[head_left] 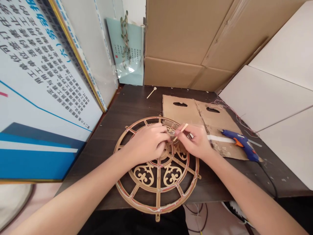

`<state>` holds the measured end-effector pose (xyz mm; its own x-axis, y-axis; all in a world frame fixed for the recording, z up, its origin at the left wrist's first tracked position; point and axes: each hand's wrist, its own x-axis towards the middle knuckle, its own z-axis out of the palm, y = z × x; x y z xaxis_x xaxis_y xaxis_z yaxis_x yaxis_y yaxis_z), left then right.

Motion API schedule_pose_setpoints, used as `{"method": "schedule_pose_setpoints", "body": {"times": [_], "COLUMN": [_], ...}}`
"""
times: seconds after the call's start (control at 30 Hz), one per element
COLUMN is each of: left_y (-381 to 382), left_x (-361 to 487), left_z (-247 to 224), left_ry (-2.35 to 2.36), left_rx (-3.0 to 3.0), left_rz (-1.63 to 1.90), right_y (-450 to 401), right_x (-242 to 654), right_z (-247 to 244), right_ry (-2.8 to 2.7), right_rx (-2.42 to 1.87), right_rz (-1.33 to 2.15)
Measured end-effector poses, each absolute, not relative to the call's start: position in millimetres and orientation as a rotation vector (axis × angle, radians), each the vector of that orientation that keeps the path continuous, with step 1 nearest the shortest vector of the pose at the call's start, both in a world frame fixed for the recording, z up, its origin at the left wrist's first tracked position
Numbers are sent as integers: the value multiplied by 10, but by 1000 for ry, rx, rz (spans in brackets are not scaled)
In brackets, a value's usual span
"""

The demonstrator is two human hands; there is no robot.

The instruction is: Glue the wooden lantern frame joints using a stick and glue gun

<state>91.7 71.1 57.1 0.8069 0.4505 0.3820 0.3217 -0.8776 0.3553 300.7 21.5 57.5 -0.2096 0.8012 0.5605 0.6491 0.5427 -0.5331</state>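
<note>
A round tan frame [158, 195] with spokes, rings and scroll-shaped cutouts lies on the dark table, its near edge jutting past the table's front. Red and white wires run along its rings. Over the upper middle of the frame, my right hand [195, 138] pinches a thin wooden stick [181, 131], held at a slant. Just left of it my left hand [149, 142] rests on the frame with fingers curled together; whatever is between its fingertips is hidden. The two hands' fingertips are close together near the inner ring.
A blue glue gun [241, 143] with an orange trigger lies on a flattened cardboard sheet [181, 112] at the right. A small white-tipped stick [151, 92] lies farther back. Tall cardboard [178, 32] stands behind the dark table [110, 122]; a printed board [36, 81] borders the left.
</note>
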Motion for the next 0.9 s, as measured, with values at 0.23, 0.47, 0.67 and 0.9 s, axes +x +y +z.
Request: {"method": "schedule_pose_setpoints", "body": {"times": [0.23, 0.47, 0.67, 0.9], "left_y": [705, 704, 709, 705], "left_x": [915, 919, 921, 930], "left_z": [575, 588, 594, 599], "left_ry": [590, 587, 609, 606], "left_rx": [2733, 2767, 2775, 2769], "left_rz": [665, 626, 588, 590], "right_y": [218, 224, 231, 236], "right_x": [3017, 3011, 3010, 3026], "right_z": [554, 566, 573, 544], "right_ry": [-1947, -1952, -1964, -1962], "right_rx": [-1157, -1134, -1108, -1106], "right_rz": [255, 264, 274, 280]}}
